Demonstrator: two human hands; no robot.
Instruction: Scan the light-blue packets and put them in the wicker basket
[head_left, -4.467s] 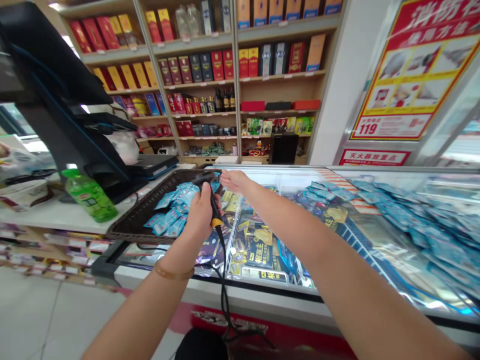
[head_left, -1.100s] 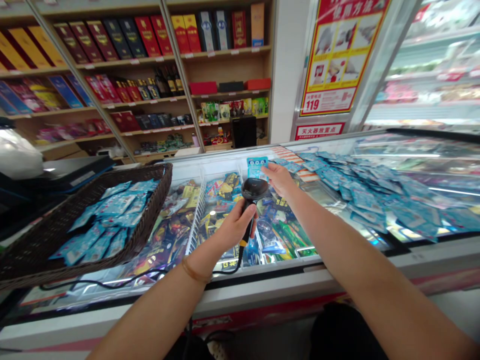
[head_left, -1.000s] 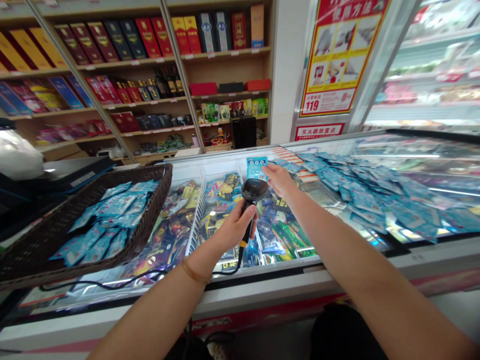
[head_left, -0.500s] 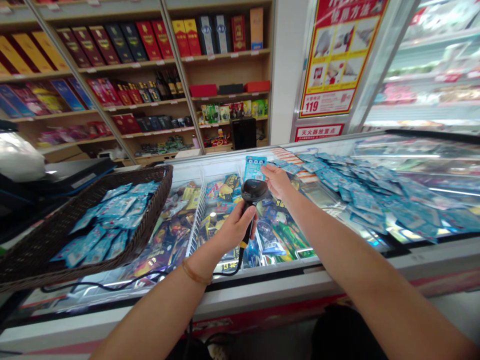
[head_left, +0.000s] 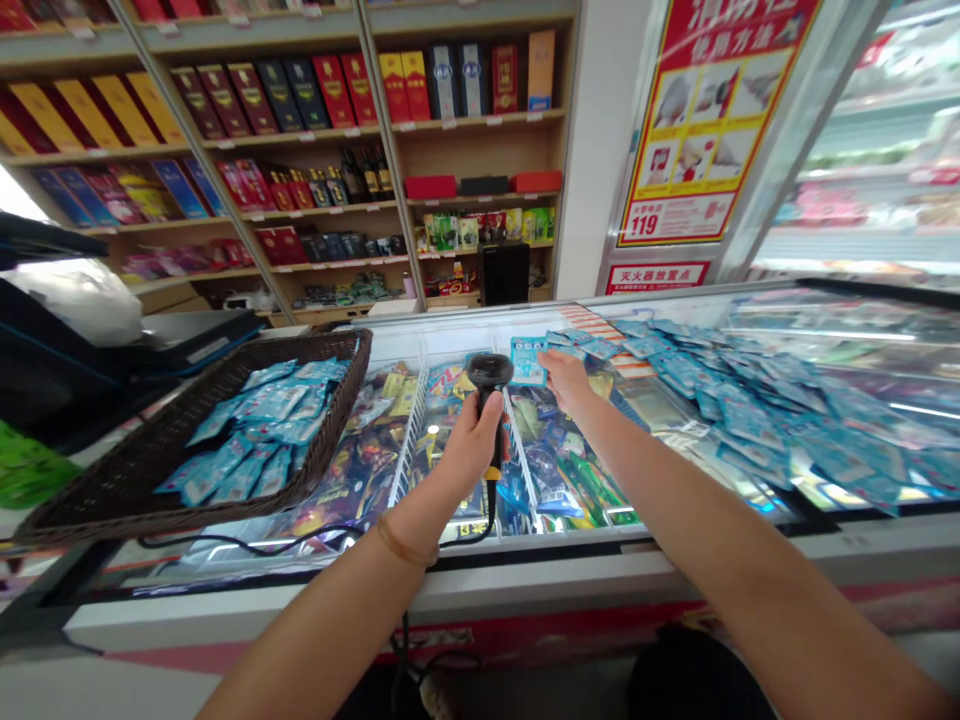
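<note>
My left hand point(head_left: 474, 440) is closed round the handle of a black barcode scanner point(head_left: 490, 370), its head tilted upward and its cord trailing off below. Just right of the scanner, my right hand point(head_left: 564, 376) pinches a small blue packet point(head_left: 527, 362) by its right edge. Packet and scanner are apart. Both hands are above the glass top of a chest freezer point(head_left: 480, 588). A loose spread of similar blue packets point(head_left: 720, 375) lies on the glass to the right. More blue packets point(head_left: 262, 420) are heaped in a dark brown wicker basket point(head_left: 346, 405) on the left.
Beneath the glass are colourful frozen-goods packs point(head_left: 577, 475) and white wire dividers point(head_left: 411, 430). Shelves of boxes and bottles point(head_left: 480, 180) stand behind. A red and yellow poster point(head_left: 712, 130) hangs at the back right. Dark counter equipment point(head_left: 45, 350) is at far left.
The view has shifted a little to the left. The blue packet has moved from just above the scanner's head to its right side and lower. Both hands keep their hold.
</note>
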